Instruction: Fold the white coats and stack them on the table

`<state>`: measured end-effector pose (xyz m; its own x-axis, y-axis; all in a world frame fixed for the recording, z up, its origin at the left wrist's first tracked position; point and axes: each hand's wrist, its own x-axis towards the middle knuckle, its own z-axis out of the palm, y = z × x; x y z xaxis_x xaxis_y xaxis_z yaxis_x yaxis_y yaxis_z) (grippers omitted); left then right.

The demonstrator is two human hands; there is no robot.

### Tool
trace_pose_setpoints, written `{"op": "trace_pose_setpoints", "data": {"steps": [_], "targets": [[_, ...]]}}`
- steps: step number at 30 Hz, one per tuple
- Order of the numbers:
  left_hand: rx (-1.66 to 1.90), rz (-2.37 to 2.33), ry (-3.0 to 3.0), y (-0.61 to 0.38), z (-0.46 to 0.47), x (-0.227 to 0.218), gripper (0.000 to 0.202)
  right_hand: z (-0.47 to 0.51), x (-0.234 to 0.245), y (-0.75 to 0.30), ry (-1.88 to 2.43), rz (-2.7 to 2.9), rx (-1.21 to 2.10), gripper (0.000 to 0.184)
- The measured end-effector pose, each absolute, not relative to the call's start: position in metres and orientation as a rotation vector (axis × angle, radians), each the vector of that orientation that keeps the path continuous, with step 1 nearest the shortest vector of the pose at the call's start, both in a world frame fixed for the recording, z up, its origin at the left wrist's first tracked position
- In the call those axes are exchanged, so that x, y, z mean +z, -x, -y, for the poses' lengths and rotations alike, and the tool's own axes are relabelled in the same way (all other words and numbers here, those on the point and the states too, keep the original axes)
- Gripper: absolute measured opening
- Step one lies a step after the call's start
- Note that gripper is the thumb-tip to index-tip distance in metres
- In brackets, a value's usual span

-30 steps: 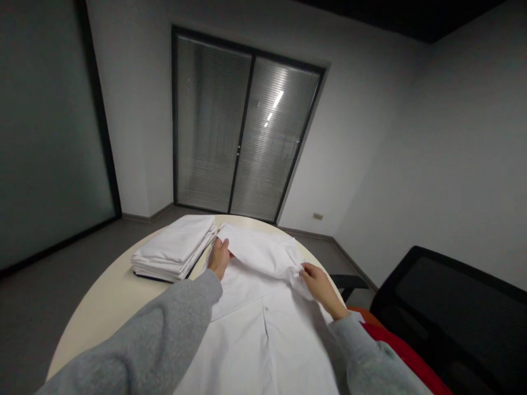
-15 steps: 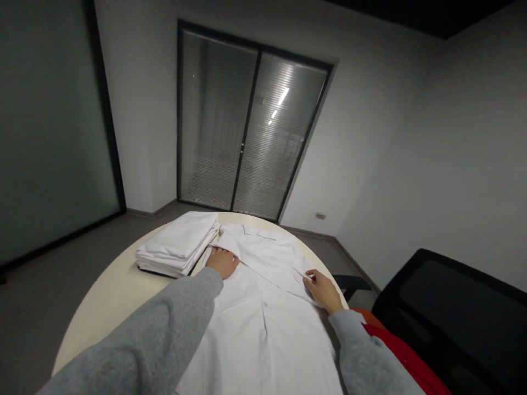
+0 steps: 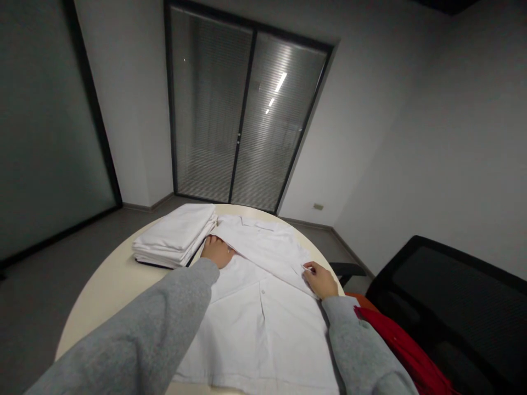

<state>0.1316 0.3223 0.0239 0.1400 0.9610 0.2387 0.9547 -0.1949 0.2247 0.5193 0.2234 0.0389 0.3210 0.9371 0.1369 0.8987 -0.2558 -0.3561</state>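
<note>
A second ago both hands held the far part of the shirt (image 3: 263, 323) up off the table (image 3: 102, 296). Now that flap lies flat across the shirt, so I judge this fold laid and only needing smoothing. The left hand (image 3: 217, 251) rests at the fold's left end, close beside the stack (image 3: 177, 238). Its fingers are partly tucked under cloth, so I cannot tell their spread. The right hand (image 3: 320, 280) sits at the right end, fingers (image 3: 308, 268) narrow, pinching the flap's edge. The shirt lies spread mid-table, running from the near edge to the far side.
</note>
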Motion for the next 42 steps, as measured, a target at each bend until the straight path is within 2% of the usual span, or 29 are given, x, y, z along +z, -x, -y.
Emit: {"op": "trace_pose_setpoints", "data": {"steps": [14,20,25,31,35,42], "targets": [[0.317,-2.015,-2.344,-0.131,-0.312,0.028,0.071,-0.198,0.051,-0.502,2.391,1.903,0.032,0.034],[0.328,-1.870,-2.429,-0.127,-0.263,0.027,0.071,-0.158,0.062,-0.523,2.384,2.038,0.153,0.030],[0.446,-1.762,-2.499,-0.125,-0.216,0.026,0.068,-0.151,0.099,-0.533,2.265,2.195,0.273,0.024],[0.482,-1.581,-2.595,-0.133,-0.206,0.040,0.060,-0.236,0.132,-0.429,1.740,2.391,0.302,0.040],[0.428,-1.517,-2.599,-0.136,-0.207,0.045,0.057,-0.322,0.118,-0.327,1.540,2.399,0.455,0.033],[0.529,-1.452,-2.577,-0.133,-0.211,0.038,0.054,-0.419,0.076,-0.235,1.616,2.235,0.667,0.030]]}}
